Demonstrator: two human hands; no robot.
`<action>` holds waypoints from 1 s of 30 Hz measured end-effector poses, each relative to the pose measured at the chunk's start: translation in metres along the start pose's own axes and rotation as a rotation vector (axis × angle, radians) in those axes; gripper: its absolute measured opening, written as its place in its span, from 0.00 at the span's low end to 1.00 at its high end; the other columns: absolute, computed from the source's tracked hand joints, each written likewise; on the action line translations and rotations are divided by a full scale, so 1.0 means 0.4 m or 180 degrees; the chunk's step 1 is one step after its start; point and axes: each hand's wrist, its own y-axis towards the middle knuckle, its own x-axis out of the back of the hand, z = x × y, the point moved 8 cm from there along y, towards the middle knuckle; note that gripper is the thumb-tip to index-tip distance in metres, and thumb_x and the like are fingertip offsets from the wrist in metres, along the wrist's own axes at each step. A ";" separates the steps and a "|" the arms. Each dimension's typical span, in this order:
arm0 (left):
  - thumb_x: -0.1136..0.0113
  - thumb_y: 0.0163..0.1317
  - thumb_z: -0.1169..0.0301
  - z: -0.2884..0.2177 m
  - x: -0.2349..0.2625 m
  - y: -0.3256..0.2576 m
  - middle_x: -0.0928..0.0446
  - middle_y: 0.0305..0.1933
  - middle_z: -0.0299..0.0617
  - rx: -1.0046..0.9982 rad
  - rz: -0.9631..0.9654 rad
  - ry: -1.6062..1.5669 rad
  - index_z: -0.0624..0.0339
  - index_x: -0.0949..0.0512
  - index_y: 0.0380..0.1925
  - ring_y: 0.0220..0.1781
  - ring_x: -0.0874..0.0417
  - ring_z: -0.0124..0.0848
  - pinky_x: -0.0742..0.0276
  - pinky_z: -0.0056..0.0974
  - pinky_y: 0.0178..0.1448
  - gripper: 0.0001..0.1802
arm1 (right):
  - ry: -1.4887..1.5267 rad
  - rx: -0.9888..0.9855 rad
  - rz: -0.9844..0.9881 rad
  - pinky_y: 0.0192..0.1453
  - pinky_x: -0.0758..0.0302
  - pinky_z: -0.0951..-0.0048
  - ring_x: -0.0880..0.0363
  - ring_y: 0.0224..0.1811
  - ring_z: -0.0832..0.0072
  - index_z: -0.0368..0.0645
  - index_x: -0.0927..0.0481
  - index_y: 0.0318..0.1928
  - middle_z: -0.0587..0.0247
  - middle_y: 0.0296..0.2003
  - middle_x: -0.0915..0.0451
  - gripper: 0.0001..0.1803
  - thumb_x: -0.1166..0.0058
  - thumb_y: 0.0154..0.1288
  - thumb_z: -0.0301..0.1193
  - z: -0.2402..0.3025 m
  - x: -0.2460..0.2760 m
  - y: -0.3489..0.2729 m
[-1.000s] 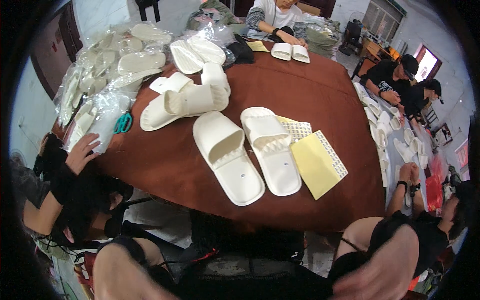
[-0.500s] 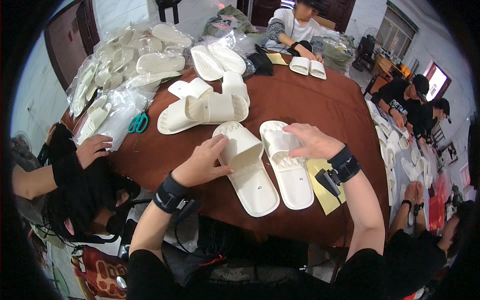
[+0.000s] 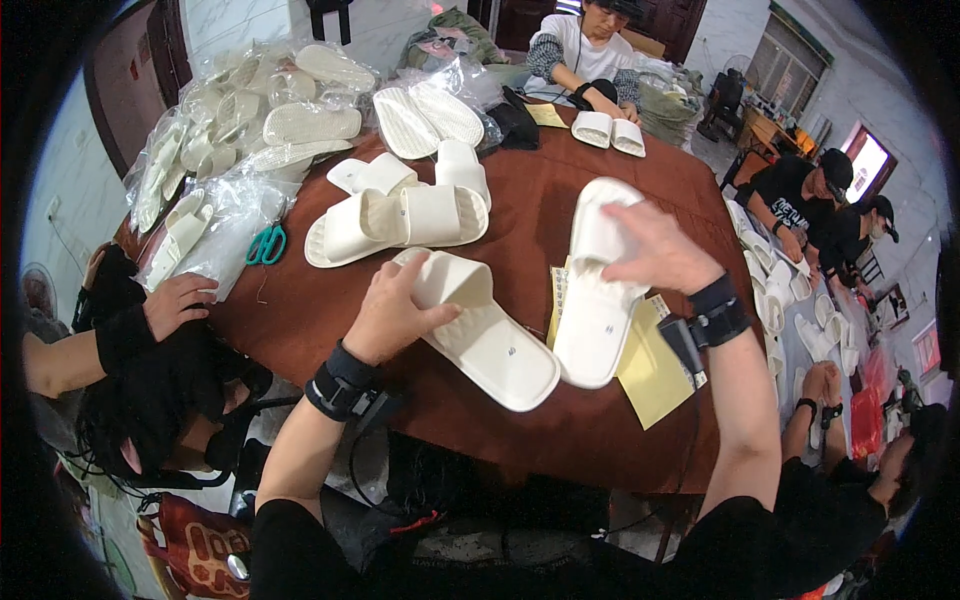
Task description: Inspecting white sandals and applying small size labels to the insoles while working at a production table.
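Two white open-toed slippers lie angled apart in front of me, heels toward me. My left hand (image 3: 385, 312) grips the left slipper (image 3: 492, 345) beside its toe and strap, with the thumb along the strap's near side. My right hand (image 3: 662, 250) has hold of the right slipper (image 3: 597, 335) at the strap, thumb by the opening and fingers over the top. Part of the right slipper's strap is hidden under that hand. Each insole bears a small sticker near the heel. Beneath the right slipper shows a yellow sheet (image 3: 655, 375) with labels.
More white slippers (image 3: 400, 220) lie beyond my left hand on the brown cloth (image 3: 530, 225). Bagged slippers (image 3: 270, 120) and teal-handled scissors (image 3: 266, 245) are at the left. A co-worker's hand (image 3: 180, 305) rests at the left edge; another person works across the table.
The right slipper has moved away from me and tilted, uncovering more of the yellow sheet. The left slipper's toe has swung left with my left hand.
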 end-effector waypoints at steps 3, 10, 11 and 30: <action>0.29 0.47 0.57 0.022 0.024 -0.012 0.28 0.50 0.61 0.0302 -0.0363 0.0022 0.64 0.33 0.61 0.53 0.25 0.50 0.28 0.45 0.58 0.43 | -0.0347 -0.0251 -0.0850 0.60 0.31 0.54 0.28 0.57 0.48 0.45 0.32 0.64 0.40 0.52 0.28 0.44 0.32 0.45 0.46 -0.046 0.109 -0.029; 0.30 0.48 0.51 0.020 -0.001 -0.040 0.29 0.53 0.66 0.0353 -0.0515 0.0250 0.67 0.33 0.61 0.55 0.28 0.58 0.29 0.51 0.59 0.44 | 0.0484 -0.0737 -0.1475 0.57 0.26 0.58 0.21 0.51 0.50 0.32 0.30 0.59 0.36 0.50 0.24 0.44 0.33 0.48 0.49 -0.051 0.176 -0.074; 0.30 0.48 0.51 0.021 -0.006 -0.045 0.29 0.53 0.66 0.0336 -0.0503 0.0257 0.67 0.33 0.61 0.55 0.28 0.58 0.29 0.51 0.59 0.44 | 0.0552 -0.0850 -0.1275 0.57 0.25 0.59 0.20 0.50 0.50 0.32 0.29 0.58 0.36 0.49 0.22 0.43 0.35 0.49 0.52 -0.058 0.145 -0.074; 0.31 0.53 0.67 -0.130 0.009 -0.253 0.37 0.66 0.59 -0.0194 -0.0005 0.0527 0.62 0.39 0.66 0.64 0.35 0.54 0.41 0.51 0.66 0.41 | 0.2236 -0.0927 0.0299 0.56 0.28 0.71 0.24 0.51 0.71 0.32 0.44 0.68 0.51 0.52 0.26 0.35 0.46 0.68 0.35 0.000 -0.216 -0.111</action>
